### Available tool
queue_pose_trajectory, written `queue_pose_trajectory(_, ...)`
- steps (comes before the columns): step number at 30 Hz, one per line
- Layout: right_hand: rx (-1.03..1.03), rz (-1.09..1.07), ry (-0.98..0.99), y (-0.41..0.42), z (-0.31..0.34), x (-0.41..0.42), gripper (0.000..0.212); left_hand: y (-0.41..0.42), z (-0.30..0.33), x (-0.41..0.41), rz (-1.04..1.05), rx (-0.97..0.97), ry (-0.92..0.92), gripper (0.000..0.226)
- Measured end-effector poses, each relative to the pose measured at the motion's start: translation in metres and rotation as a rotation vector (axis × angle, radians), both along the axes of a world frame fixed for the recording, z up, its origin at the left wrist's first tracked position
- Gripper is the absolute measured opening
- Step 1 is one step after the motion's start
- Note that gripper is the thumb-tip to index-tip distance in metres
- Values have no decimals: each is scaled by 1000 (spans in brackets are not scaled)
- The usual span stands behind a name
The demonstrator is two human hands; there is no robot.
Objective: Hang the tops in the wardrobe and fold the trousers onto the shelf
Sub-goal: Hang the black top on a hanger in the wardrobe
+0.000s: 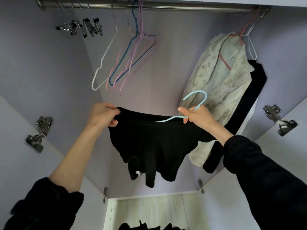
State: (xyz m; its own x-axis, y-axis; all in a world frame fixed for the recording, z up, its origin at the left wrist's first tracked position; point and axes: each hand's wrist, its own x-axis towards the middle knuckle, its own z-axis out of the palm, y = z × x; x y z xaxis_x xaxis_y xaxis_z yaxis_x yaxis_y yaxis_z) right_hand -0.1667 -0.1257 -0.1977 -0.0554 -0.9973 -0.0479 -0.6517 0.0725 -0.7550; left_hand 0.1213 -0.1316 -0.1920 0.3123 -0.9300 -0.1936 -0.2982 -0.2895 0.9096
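Black top held up inside wardrobe, half-threaded on blue hanger. Left hand pinches the neckline, right hand grips the hanger neck. Likely next: seat left shoulder, hook onto rail between empty hangers and floral shirt.

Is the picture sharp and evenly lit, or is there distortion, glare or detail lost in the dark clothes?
Head view: wide-angle bending curves the rail and splays the wardrobe walls; light is soft and even, with a mild sheen on the rail; the black top is so dark that its folds barely show; the left hand, right hand and blue hanger look sharp.
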Motion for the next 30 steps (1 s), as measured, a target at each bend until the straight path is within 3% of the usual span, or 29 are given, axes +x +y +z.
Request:
queue_pose_trajectory(3,112,185,-47,3,17,5,48,8,-12,-10,-130,5,-237,6)
queue_pose_trajectory(6,202,375,50,5,25,14,26,15,-13,-23,-278,-30,-535,12)
queue_pose_trajectory(8,207,426,102,7,25,18,16,21,-10,-31,-359,-55,-623,14)
queue_pose_trajectory(15,151,460,91,12,25,13,14,29,-14,-36,-658,-274,-634,22)
queue_pose_trajectory(19,101,404,-5,16,25,6,15,31,-13,-40,-497,-445,-551,16)
queue_pose_trajectory(22,94,329,-137,20,22,-10,30,29,-9,-33,-380,-461,-545,17)
queue_pose_trajectory(30,-57,93,38,21,-1,-53,31,20,-12,-14,-282,-388,-499,18)
